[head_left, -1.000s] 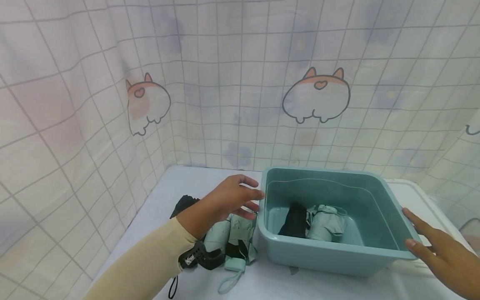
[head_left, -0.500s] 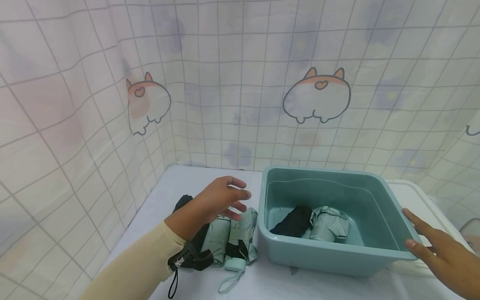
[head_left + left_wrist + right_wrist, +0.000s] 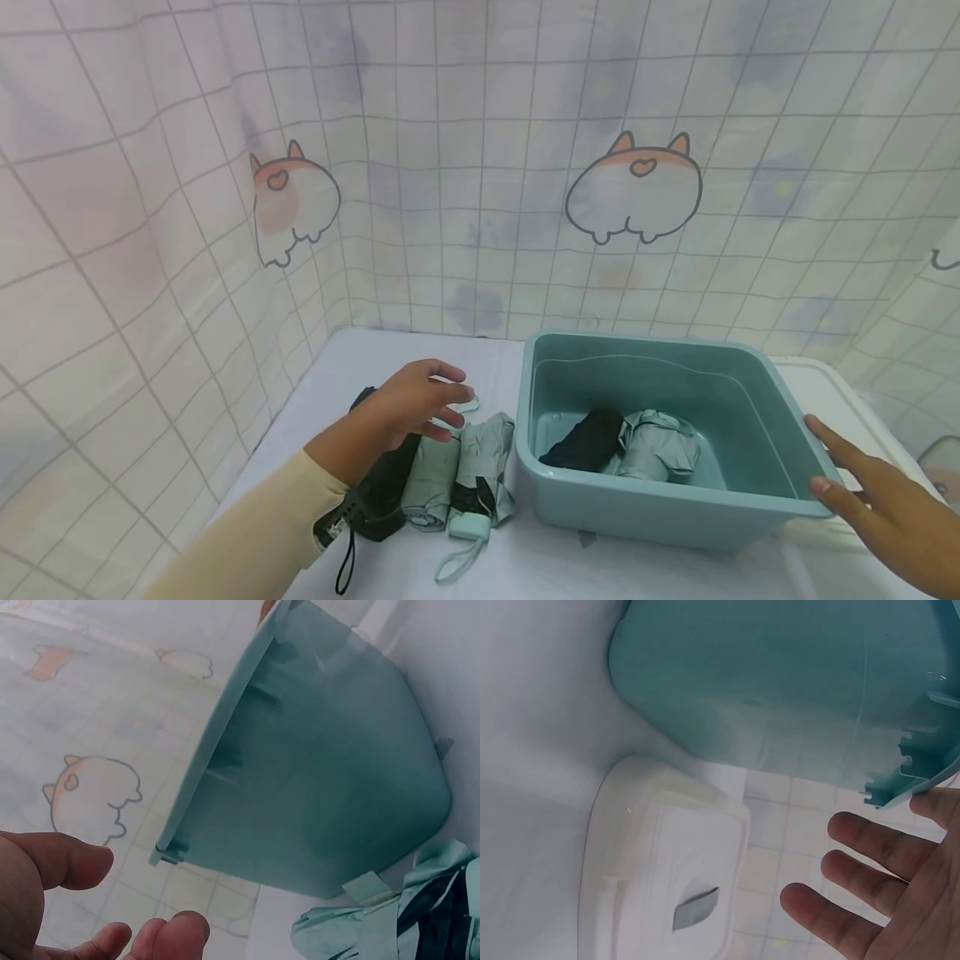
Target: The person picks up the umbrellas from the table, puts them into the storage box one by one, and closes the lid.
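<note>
My left hand (image 3: 422,398) hovers over folded umbrellas on the table, fingers loosely bent and apart, holding nothing. Below it lie a black umbrella (image 3: 384,493), a light green umbrella (image 3: 431,482) and another green umbrella (image 3: 487,446) with a black band and a wrist loop. A teal plastic bin (image 3: 637,508) stands beside them. Inside it rest a black umbrella (image 3: 587,443) and a pale green umbrella (image 3: 660,446). My right hand (image 3: 885,508) touches the bin's right rim, its fingers extended, as the right wrist view also shows.
A white lidded box (image 3: 682,862) with a grey tab sits to the right, partly behind the bin. White cloth covers the table (image 3: 420,342). A grid-patterned curtain (image 3: 480,167) with cartoon animals encloses the back and sides.
My left hand has drawn back leftward from the bin's left rim to above the umbrellas. The black umbrella in the bin has tipped over to lie slanted. My right hand has stayed put.
</note>
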`<state>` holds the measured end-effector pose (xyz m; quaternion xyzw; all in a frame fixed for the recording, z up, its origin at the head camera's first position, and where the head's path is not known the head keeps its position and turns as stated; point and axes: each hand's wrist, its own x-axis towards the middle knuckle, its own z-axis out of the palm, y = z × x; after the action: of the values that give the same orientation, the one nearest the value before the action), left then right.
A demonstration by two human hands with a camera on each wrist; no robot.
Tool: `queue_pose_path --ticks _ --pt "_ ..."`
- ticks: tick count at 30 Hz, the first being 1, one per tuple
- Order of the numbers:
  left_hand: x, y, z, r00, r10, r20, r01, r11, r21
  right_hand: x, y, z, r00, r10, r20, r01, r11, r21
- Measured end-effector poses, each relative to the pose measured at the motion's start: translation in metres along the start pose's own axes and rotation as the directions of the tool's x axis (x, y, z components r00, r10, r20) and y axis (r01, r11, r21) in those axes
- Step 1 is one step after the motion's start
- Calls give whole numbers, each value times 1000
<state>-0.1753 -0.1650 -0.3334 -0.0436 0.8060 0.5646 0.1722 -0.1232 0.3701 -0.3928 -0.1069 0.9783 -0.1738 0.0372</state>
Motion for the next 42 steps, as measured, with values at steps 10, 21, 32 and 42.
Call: queue_pose_path --ticks 10,21,32,42 --pt "0 -14 -13 1000 -12 -11 13 1000 24 0 0 0 1000 17 14 -17 1000 2" --pt "-2 -25 -29 999 -23 -33 24 999 39 -1 -1 1 1000 19 14 -20 1000 8" --pt "-5 -38 -50 996 -33 -88 43 993 111 -1 2 3 1000 -3 -13 3 1000 9" --pt "-12 -50 -74 993 -35 -110 51 987 151 -1 2 3 1000 -16 -21 16 1000 18"
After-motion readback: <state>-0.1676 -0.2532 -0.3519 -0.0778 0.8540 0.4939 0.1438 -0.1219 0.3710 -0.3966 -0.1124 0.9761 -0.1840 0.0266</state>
